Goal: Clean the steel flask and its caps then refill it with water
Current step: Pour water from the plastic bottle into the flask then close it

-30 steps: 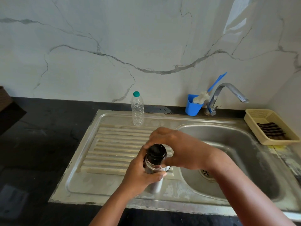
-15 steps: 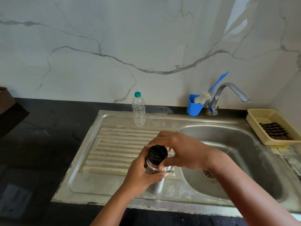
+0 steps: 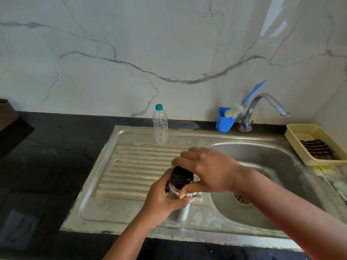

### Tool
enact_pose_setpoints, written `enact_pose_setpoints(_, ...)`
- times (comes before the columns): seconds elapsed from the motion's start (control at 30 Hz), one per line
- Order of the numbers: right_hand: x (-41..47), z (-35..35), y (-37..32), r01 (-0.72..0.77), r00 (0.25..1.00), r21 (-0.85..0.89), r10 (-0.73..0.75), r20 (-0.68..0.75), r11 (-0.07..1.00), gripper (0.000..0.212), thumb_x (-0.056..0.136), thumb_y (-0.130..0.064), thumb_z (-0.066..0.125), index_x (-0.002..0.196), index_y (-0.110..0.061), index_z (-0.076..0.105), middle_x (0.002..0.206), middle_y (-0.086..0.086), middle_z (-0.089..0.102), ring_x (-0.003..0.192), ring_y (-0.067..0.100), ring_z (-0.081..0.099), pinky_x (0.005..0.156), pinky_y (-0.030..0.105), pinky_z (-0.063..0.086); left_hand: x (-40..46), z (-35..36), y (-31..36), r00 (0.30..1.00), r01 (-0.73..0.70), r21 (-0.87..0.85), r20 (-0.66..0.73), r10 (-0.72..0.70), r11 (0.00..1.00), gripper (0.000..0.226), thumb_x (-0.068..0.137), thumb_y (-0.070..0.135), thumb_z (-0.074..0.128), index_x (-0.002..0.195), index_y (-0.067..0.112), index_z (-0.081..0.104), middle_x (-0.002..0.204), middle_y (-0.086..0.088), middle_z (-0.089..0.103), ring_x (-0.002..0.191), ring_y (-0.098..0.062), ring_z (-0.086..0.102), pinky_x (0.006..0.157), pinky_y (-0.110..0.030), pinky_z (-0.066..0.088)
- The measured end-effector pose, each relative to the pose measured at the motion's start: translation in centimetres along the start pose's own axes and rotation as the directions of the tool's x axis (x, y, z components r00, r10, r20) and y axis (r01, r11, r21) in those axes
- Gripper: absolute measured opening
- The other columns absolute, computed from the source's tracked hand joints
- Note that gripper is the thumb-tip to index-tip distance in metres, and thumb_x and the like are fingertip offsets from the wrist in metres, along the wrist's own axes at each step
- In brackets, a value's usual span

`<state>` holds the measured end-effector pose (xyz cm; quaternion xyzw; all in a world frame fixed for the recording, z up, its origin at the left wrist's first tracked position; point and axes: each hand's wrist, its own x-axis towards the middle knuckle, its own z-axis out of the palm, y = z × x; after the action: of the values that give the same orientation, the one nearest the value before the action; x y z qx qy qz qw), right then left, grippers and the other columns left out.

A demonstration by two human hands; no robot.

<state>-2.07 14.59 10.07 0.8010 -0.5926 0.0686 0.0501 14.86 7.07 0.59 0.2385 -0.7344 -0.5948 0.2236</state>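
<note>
The steel flask [image 3: 180, 213] stands upright on the sink's drainboard [image 3: 139, 166], near the basin's left edge. A black cap [image 3: 183, 177] sits on its top. My left hand [image 3: 161, 200] grips the flask's body from the left. My right hand [image 3: 208, 169] arches over the cap from the right, with its fingers curled behind the cap and its thumb at the neck just below. Most of the flask's middle is hidden by my hands.
A clear water bottle [image 3: 160, 126] with a green lid stands at the drainboard's back. A blue cup [image 3: 225, 123] holding a brush [image 3: 234, 110] sits beside the tap [image 3: 262, 102]. The sink basin [image 3: 262, 158] lies to the right, with a yellow basket [image 3: 294, 139] beyond it.
My right hand has turned around the cap, its fingers swinging further left behind it. The flask and my left hand have stayed in place.
</note>
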Motion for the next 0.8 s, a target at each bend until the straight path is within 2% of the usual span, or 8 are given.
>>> enact_pose_setpoints(0.1,0.9,0.7,1.0,0.171,0.985,-0.072,-0.172,-0.013,0.983,0.055,0.089,-0.067,0.051,0.113,-0.018,0.061,0.09,-0.001,0.06,0.077,0.02,0.053,0.067,0.033,0.043,0.0,0.0,0.1,1.0,0.008,0.002,-0.004,-0.008,1.0,0.053,0.06,0.033,0.087,0.106,0.047,0.063,0.101,0.007,0.073,0.096,-0.013,0.07,0.083,-0.025,0.055)
enact_pose_setpoints(0.23,1.6,2.5,0.5,0.174,0.975,-0.074,-0.182,-0.13,0.982,0.046,0.088,-0.058,0.061,0.094,-0.013,0.06,0.075,0.003,0.058,0.064,0.023,0.052,0.056,0.032,0.042,-0.3,0.1,-0.2,0.999,0.013,0.005,-0.03,-0.013,1.0,0.053,0.061,0.018,0.091,0.105,0.028,0.063,0.093,0.006,0.074,0.09,-0.011,0.07,0.077,-0.021,0.053)
enact_pose_setpoints(0.3,1.3,3.2,0.0,0.11,0.975,-0.097,-0.126,-0.181,0.989,0.045,0.088,-0.058,0.057,0.09,-0.014,0.06,0.068,0.003,0.056,0.058,0.023,0.05,0.051,0.031,0.041,-0.3,0.3,-0.3,0.998,0.003,0.041,-0.064,-0.001,0.999,0.051,0.062,0.009,0.092,0.102,0.026,0.064,0.089,0.006,0.074,0.085,-0.01,0.07,0.073,-0.02,0.053)
enact_pose_setpoints(0.4,0.9,3.8,-1.1,-0.051,0.964,-0.131,0.014,-0.265,0.99,0.045,0.085,-0.059,0.048,0.083,-0.016,0.06,0.059,0.001,0.053,0.05,0.021,0.046,0.046,0.027,0.036,-0.2,0.9,-0.3,0.991,0.001,0.088,-0.131,0.011,0.996,0.05,0.061,0.009,0.093,0.099,0.026,0.065,0.082,0.007,0.074,0.078,-0.009,0.071,0.066,-0.021,0.054)
enact_pose_setpoints(0.47,0.7,4.3,-1.9,-0.15,0.95,-0.134,0.105,-0.294,0.98,0.045,0.083,-0.06,0.045,0.079,-0.017,0.059,0.055,0.001,0.051,0.047,0.021,0.046,0.042,0.027,0.037,-0.1,1.1,-0.3,0.987,-0.001,0.125,-0.161,0.021,0.992,0.05,0.06,0.009,0.092,0.097,0.028,0.065,0.077,0.007,0.073,0.073,-0.008,0.069,0.06,-0.021,0.053)
enact_pose_setpoints(0.6,0.9,4.7,-3.4,-0.348,0.899,-0.158,0.281,-0.335,0.924,0.046,0.078,-0.06,0.041,0.072,-0.018,0.057,0.048,0.0,0.048,0.042,0.02,0.047,0.038,0.025,0.033,0.0,1.6,-0.2,0.98,-0.009,0.212,-0.191,0.05,0.977,0.053,0.057,0.006,0.088,0.088,0.037,0.058,0.07,0.015,0.07,0.065,-0.003,0.066,0.05,-0.012,0.043)
enact_pose_setpoints(0.73,0.8,4.4,-4.1,-0.439,0.872,-0.114,0.392,-0.293,0.891,0.053,0.08,-0.067,0.035,0.08,-0.019,0.058,0.052,-0.002,0.052,0.047,0.021,0.053,0.041,0.026,0.035,0.1,1.4,-0.6,0.988,-0.018,0.183,-0.148,0.046,0.983,0.053,0.059,0.015,0.089,0.097,0.038,0.059,0.079,0.017,0.071,0.074,-0.002,0.068,0.058,-0.015,0.048)
enact_pose_setpoints(0.8,0.4,3.4,-3.5,-0.476,0.865,0.068,0.481,-0.145,0.877,0.07,0.078,-0.085,0.023,0.089,-0.022,0.052,0.063,-0.001,0.058,0.059,0.024,0.058,0.052,0.032,0.044,0.0,1.2,-0.8,0.998,-0.02,0.066,-0.061,0.024,0.998,0.058,0.061,0.027,0.089,0.11,0.032,0.059,0.094,0.013,0.073,0.089,-0.005,0.07,0.071,-0.02,0.052)
